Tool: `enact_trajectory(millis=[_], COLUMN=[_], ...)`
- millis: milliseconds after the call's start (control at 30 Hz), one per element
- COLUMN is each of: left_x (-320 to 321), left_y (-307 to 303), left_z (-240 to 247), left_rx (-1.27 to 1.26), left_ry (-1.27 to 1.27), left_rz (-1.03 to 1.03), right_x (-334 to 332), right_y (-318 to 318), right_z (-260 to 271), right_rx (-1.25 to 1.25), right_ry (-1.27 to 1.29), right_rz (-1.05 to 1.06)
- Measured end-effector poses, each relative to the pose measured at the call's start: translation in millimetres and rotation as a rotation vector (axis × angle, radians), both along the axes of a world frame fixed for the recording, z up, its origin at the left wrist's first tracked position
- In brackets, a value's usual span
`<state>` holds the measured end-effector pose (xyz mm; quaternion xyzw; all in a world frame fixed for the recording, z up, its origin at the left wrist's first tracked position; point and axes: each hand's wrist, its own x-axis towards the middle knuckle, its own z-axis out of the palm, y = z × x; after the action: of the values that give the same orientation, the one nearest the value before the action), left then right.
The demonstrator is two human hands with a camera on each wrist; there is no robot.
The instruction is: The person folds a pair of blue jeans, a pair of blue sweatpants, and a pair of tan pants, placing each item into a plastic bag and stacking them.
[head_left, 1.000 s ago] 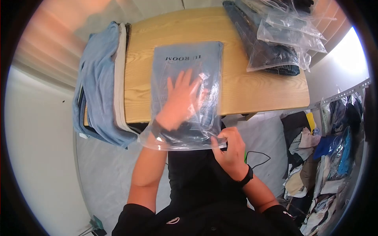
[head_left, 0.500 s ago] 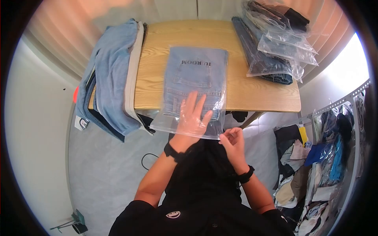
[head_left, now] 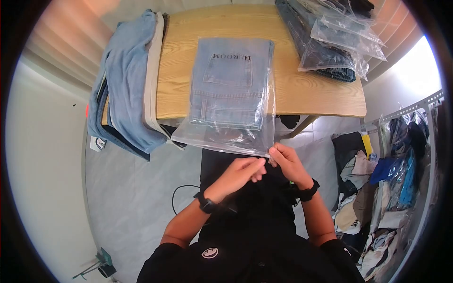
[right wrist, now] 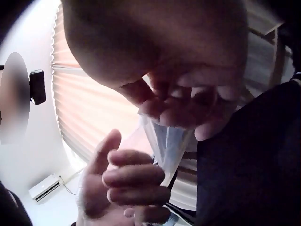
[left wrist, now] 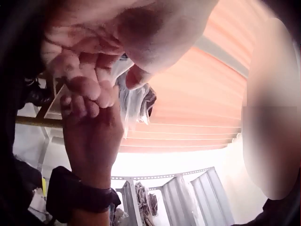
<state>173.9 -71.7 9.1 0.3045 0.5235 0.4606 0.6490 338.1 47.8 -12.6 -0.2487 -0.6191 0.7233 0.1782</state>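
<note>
Folded light-blue jeans lie in a clear bag lettered "IU ROOM" on the table; the bag's mouth end hangs over the front edge. At the mouth's right corner, the right hand pinches the bag, whose plastic also shows below its fingers in the right wrist view. Just left of it, off the bag, is the left hand, fingers loosely bent. In the right wrist view the left hand has its thumb apart and nothing visible in its grasp. The left wrist view shows both hands close together.
Blue jeans and pale trousers drape over the table's left end. Bagged garments are stacked at the back right. A metal rack and piled clothes stand at the right. A cable lies on the floor.
The left hand has come off the bagged jeans, moved down towards the right hand, and its fingers have bent. The right hand stays at the bag's corner. The camera view has shifted.
</note>
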Motion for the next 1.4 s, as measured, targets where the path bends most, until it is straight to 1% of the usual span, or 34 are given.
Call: enact_trajectory(millis=[67,200,267,300,400,467,600,667,767,800,867,1000,1033,1100,1133,1200,1233,1267,1333,1367,1400], left_x=[13,22,26,27,29,30,25,15,-8,-16,-29,-36,-37,-32,-28,-23,-20,-21,-19,-13,-5], left_y=[8,16,17,18,21,20,14,8,-11,-21,-39,-67,-71,-79,-77,-75,-73,-72,-52,-45,-38], left_z=[-16,-30,-32,-32,-32,-28,-26,-27,-40,-44,-48,-46,-49,-48,-39,-21,-18,-24,-16,-10,-5], left_rx=[0.121,0.272,0.268,0.269,0.226,0.258,0.284,0.272,0.311,0.329,0.356,0.28,0.309,0.301,0.343,0.416,0.467,0.58,0.851,0.92,0.988], left_ry=[0.026,0.162,0.199,0.22,-0.044,0.011,0.122,0.122,0.06,0.018,0.029,0.114,0.119,0.2,0.248,0.386,0.366,0.433,0.553,0.615,0.68], left_rz=[0.013,0.025,0.043,0.056,0.193,0.207,0.274,0.375,0.542,0.611,0.683,0.74,0.742,0.658,0.597,0.44,0.393,0.294,0.051,-0.045,-0.143], right_x=[-5,-3,-2,-1,-1,-4,-4,-2,6,12,25,41,41,45,53,49,41,33,19,15,10], right_y=[-5,-7,-8,-11,-13,-18,-20,-20,-13,-11,-5,4,3,7,10,6,-1,-12,-28,-35,-30], right_z=[19,8,4,-3,-13,-2,-6,-11,-7,-8,-10,-4,-4,-3,-11,-4,24,50,55,56,56], right_rx=[-0.143,-0.091,-0.099,-0.059,0.057,0.092,0.076,0.04,-0.133,-0.149,-0.178,-0.179,-0.188,-0.176,-0.209,-0.486,-0.616,-0.756,-0.824,-0.861,-0.856], right_ry=[0.073,0.092,0.088,0.075,0.046,0.027,0.01,0.04,0.132,0.154,0.195,0.159,0.135,0.096,0.111,0.272,0.293,0.307,0.359,0.383,0.335], right_rz=[0.031,-0.033,-0.06,-0.077,-0.127,-0.169,-0.254,-0.311,-0.442,-0.464,-0.502,-0.628,-0.665,-0.755,-0.734,-0.812,-0.774,-0.729,-0.498,-0.379,-0.39])
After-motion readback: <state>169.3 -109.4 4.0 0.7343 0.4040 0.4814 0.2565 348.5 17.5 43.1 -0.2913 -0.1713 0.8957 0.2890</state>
